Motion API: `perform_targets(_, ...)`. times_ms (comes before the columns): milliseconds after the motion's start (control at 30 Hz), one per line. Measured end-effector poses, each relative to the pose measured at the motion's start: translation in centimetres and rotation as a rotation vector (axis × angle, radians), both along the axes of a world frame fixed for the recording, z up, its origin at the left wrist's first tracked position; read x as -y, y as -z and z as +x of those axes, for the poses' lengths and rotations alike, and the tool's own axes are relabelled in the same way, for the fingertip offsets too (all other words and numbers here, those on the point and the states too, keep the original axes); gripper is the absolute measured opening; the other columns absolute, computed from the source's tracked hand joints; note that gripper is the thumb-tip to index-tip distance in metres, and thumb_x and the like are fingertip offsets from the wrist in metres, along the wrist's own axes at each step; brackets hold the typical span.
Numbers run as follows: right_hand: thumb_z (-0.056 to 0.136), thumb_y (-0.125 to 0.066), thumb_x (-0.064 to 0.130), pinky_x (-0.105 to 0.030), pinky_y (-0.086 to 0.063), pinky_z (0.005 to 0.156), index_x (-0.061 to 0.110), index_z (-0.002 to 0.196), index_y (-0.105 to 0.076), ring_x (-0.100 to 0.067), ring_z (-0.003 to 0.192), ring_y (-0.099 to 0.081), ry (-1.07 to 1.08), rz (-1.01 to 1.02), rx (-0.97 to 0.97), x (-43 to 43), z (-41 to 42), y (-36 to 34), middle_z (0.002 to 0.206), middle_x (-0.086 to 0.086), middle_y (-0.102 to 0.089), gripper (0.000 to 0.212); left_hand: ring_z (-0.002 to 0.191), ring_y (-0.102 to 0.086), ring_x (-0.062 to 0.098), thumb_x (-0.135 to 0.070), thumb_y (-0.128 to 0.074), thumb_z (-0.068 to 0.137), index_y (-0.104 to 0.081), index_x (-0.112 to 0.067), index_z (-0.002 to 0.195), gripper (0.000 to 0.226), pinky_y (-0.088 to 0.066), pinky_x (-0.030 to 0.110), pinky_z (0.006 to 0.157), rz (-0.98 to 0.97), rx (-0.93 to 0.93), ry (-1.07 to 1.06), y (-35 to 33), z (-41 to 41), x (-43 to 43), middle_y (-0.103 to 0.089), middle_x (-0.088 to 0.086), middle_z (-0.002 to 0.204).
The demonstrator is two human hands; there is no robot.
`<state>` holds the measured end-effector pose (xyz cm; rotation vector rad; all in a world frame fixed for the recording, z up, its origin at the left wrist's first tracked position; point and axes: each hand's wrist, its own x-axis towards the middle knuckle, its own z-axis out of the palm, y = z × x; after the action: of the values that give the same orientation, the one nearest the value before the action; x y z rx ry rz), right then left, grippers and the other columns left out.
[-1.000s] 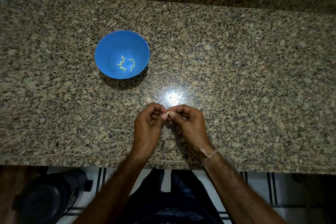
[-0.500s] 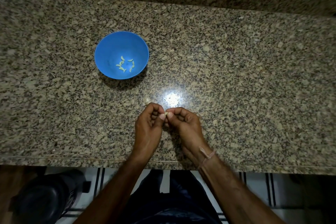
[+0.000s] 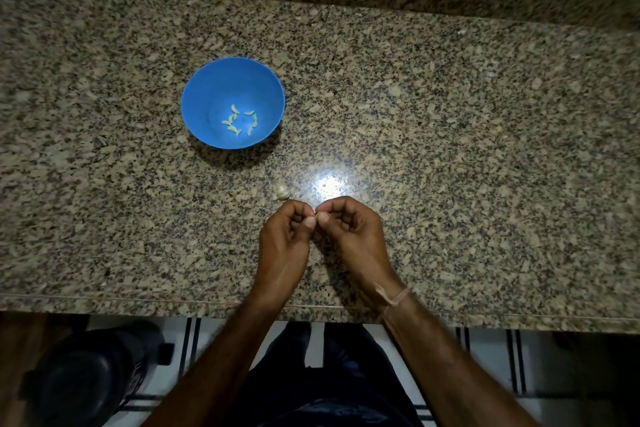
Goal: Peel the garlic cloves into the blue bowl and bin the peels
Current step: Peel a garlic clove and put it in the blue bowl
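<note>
Head view: we see both hands close together over the granite counter [image 3: 485, 149], near its front edge. L hand [image 3: 284, 239] and R hand [image 3: 351, 236] have fingers curled in, w/ thumb tips meeting in the middle. Both pinch a small pale garlic clove [image 3: 314, 215] btwn them. Only a sliver of it shows, so we can't tell how much skin is on it. Grip on each side is fingertips only, closed down tight.

Just beyond the L hand's knuckles a pale garlic piece [image 3: 282, 191] lies on the stone, apart from the fingers; peeled or not, we can't tell. The blue bowl [image 3: 211, 94] sits upright further back and to the left, well apart from the hands, w/ several peeled cloves [image 3: 239, 121] scattered at its bottom. A thin band [image 3: 394, 296] circles the R wrist. Below the counter edge, lower left, a dark round container [image 3: 83, 385] stands on the floor; it's too dim to see inside.
</note>
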<state>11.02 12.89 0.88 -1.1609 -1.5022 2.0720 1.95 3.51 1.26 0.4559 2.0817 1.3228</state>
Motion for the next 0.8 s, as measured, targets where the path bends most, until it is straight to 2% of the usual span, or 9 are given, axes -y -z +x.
perform_targets(133,0.097,-0.066,-0.001,-0.032,-0.062,0.081,0.001,0.101,-0.068,-0.021,0.082,-0.071,0.095,-0.297,-0.023,0.56,-0.29,0.09,0.091,-0.016,-0.074,0.004,0.075,-0.060,-0.003,0.002,-0.057,0.099,-0.061,-0.009,0.093,0.013,-0.047,0.010,0.064,0.027,-0.075,0.038,-0.50,0.26,-0.20,-0.065,0.004,0.088)
perform_targets(233,0.097,-0.065,-0.002,-0.028,-0.063,0.078,0.006,0.097,-0.067,-0.018,0.081,-0.073,0.175,-0.517,-0.062,0.50,-0.23,-0.04,0.089,-0.014,-0.075,0.008,0.078,-0.057,-0.003,0.003,-0.056,0.098,-0.061,-0.010,0.093,0.015,-0.043,0.008,0.065,0.019,-0.124,0.075,-0.52,0.15,-0.24,-0.064,0.004,0.090)
perform_targets(367,0.096,-0.064,-0.001,-0.028,-0.062,0.081,0.007,0.097,-0.067,-0.018,0.084,-0.075,0.243,-0.676,-0.085,0.39,-0.16,-0.08,0.090,-0.012,-0.077,0.008,0.077,-0.060,-0.001,0.002,-0.057,0.098,-0.064,-0.010,0.094,0.014,-0.045,0.009,0.064,0.034,-0.060,0.044,-0.31,0.48,-0.09,-0.067,0.002,0.088)
perform_targets(533,0.097,-0.064,0.001,-0.030,-0.061,0.086,0.006,0.098,-0.067,-0.019,0.088,-0.076,0.277,-0.707,-0.103,0.22,-0.11,0.07,0.094,-0.014,-0.078,0.006,0.084,-0.065,0.006,-0.003,-0.065,0.095,-0.066,-0.019,0.102,0.018,-0.050,0.013,0.071,0.045,-0.025,-0.016,-0.30,0.70,-0.14,-0.070,-0.003,0.092)
perform_targets(633,0.097,-0.065,0.006,-0.030,-0.059,0.086,0.008,0.100,-0.067,-0.022,0.096,-0.074,0.233,-0.693,-0.096,0.08,-0.06,0.32,0.104,-0.018,-0.078,0.004,0.086,-0.066,0.007,-0.003,-0.068,0.094,-0.070,-0.018,0.100,0.016,-0.050,0.014,0.070,0.062,-0.092,-0.009,-0.59,0.62,-0.27,-0.071,-0.005,0.093)
perform_targets(733,0.096,-0.066,0.004,-0.028,-0.059,0.081,0.009,0.100,-0.069,-0.018,0.090,-0.070,0.206,-0.645,-0.084,0.14,0.07,0.54,0.095,-0.012,-0.076,0.006,0.087,-0.068,0.007,-0.006,-0.070,0.093,-0.073,-0.017,0.095,0.012,-0.051,0.015,0.071,0.046,-0.162,-0.022,-0.44,0.39,-0.24,-0.072,-0.006,0.092)
perform_targets(800,0.096,-0.068,0.002,-0.029,-0.058,0.083,0.008,0.101,-0.071,-0.019,0.089,-0.070,0.183,-0.539,-0.075,0.11,0.28,0.61,0.095,-0.014,-0.075,0.008,0.086,-0.068,0.008,-0.009,-0.071,0.093,-0.074,-0.018,0.093,0.010,-0.052,0.018,0.071,0.034,-0.185,-0.026,-0.36,0.26,-0.12,-0.073,-0.008,0.091)
